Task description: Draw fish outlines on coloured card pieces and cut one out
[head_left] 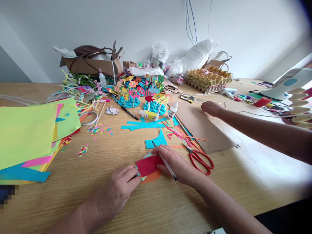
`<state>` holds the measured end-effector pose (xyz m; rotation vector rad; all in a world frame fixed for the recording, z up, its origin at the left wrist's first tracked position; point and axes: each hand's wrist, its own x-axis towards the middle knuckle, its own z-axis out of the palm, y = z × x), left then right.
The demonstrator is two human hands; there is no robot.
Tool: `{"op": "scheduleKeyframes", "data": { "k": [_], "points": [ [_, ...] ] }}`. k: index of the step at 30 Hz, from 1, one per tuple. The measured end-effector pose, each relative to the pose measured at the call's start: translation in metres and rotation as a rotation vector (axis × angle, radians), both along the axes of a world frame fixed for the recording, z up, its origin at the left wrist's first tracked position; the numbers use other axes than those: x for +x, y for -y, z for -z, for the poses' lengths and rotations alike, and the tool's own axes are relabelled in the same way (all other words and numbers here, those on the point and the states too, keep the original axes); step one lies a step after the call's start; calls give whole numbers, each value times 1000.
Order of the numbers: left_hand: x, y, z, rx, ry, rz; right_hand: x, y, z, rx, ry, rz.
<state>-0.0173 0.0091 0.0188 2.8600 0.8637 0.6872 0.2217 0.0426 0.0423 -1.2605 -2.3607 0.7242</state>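
Note:
A small stack of coloured paper pieces [147, 165], red on top with blue, yellow and orange edges showing, is on the wooden table in front of me. My left hand [120, 182] pinches the stack's left edge between thumb and fingers. On its right side, my right hand [174, 162] presses the stack while holding a pen [170, 169], which slants across the hand. Red-handled scissors [201, 161] lie just right of my right hand, blades partly apart. Beyond the stack is a blue paper offcut [157, 140].
Another person's hand [212, 109] reaches in from the right over a cardboard sheet [202, 126]. Glue bottles [173, 110] and paper fish decorations [131, 94] stand farther back. Large coloured sheets [26, 133] cover the left side. Egg trays [208, 81] are at the back right.

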Motion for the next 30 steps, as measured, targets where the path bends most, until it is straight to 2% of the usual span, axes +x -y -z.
{"op": "scheduleKeyframes", "data": {
  "k": [3, 12, 15, 18, 20, 25, 28, 30],
  "points": [
    [0, 0, 0, -1, 14, 9, 1, 2, 7, 35, -73, 36],
    [1, -2, 1, 8, 21, 7, 1, 9, 9, 41, -153, 136],
    [1, -3, -2, 1, 107, 12, 5, 10, 8, 5, -167, 175],
    [-4, -4, -7, -73, 249, -50, 8, 13, 0, -47, -152, 193],
    [-7, -9, -12, -167, 277, -115, 9, 15, -2, -40, -140, 195],
    [-3, -40, -36, -284, 48, -181, 8, 15, 12, 55, -136, 236],
    [15, -68, -45, -318, -166, -248, 4, 15, 24, 105, -164, 221],
    [30, -85, -45, -321, -199, -269, 3, 17, 28, 115, -175, 212]
  ]
}}
